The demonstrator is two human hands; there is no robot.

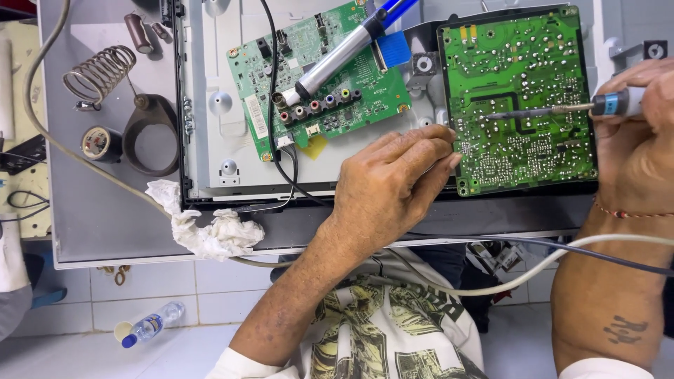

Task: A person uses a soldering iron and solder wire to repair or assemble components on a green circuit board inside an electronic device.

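Green circuit board (517,98), blue-banded grey soldering iron (562,107), white crumpled tissue (207,228).
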